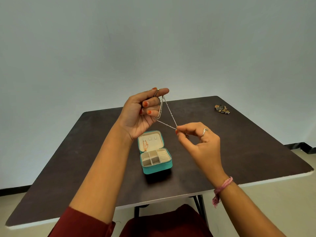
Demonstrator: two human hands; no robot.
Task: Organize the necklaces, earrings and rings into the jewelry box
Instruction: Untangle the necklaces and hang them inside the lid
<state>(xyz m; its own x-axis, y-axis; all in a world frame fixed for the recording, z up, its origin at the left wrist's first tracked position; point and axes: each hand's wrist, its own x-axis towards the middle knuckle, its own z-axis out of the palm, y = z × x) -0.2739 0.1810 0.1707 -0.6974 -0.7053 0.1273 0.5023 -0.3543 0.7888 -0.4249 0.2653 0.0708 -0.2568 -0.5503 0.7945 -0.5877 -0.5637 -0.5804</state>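
Silver necklace is pinched by left hand and right hand, mid-frame. Slack should be kept untangled (teal jewelry box lies open below).

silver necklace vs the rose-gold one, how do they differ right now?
The silver necklace is held in the air, stretched between the left hand and right hand; the rose-gold necklace hangs in the lid of the open jewelry box. Silver is spread into a triangle; rose-gold is bunched together. Both are thin chains.

dark table — pale wall
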